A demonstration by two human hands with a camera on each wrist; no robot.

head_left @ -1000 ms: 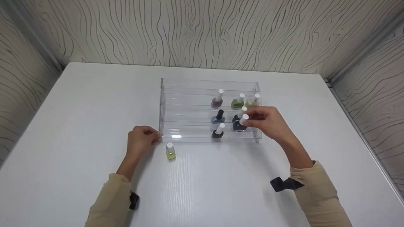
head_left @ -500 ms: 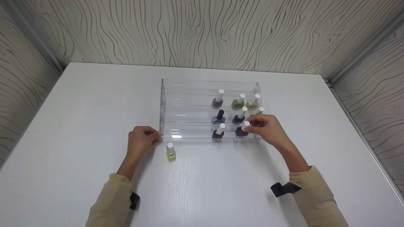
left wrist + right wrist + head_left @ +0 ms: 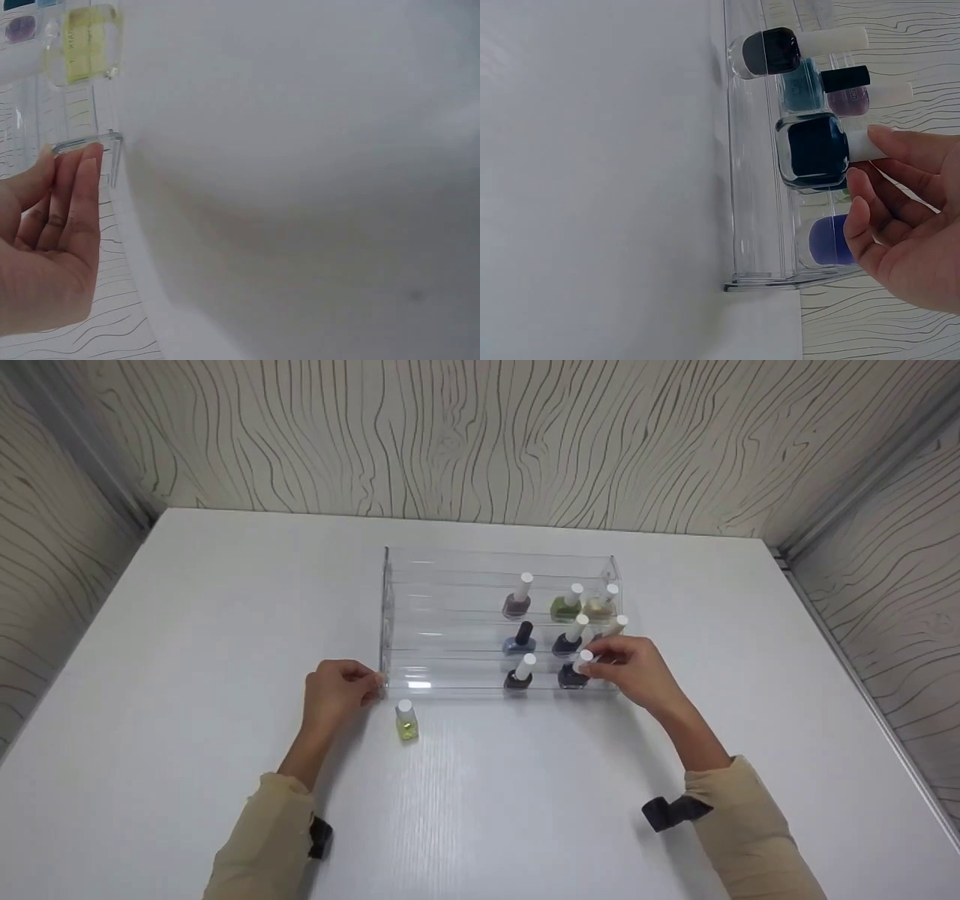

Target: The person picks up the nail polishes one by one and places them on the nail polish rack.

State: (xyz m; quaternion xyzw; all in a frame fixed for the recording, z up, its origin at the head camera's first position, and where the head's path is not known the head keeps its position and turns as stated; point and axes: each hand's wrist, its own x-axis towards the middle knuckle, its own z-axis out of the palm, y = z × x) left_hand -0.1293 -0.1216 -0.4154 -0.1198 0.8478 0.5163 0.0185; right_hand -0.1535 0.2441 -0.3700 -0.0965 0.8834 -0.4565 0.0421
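Note:
My right hand point(image 3: 636, 673) pinches the white cap of a dark blue nail polish bottle point(image 3: 817, 152) between thumb and fingers. In the head view that bottle stands nearly upright at the front tier of a clear stepped rack point(image 3: 450, 688), right of the middle. With thumb and fingertips, my left hand point(image 3: 334, 694) grips the rack's front left corner, whose clear edge point(image 3: 84, 140) shows between them in the left wrist view. On the same front tier stands a dark polish bottle point(image 3: 517, 680) with a white cap. A yellow polish bottle point(image 3: 406, 726) is on the table near my left hand.
Higher tiers bear a light blue bottle point(image 3: 519, 645) with a black cap, a dark bottle point(image 3: 568, 643), a mauve one point(image 3: 516, 605) and a green one point(image 3: 566, 607). A purple bottle point(image 3: 829, 240) sits behind my right fingers. A wood-patterned panel point(image 3: 450, 442) rises behind the white table point(image 3: 262, 585).
My right hand has lowered the dark blue bottle toward me onto the front tier, uncovering a white-capped bottle at the right of the middle tier. The left hand has stayed at the rack's corner.

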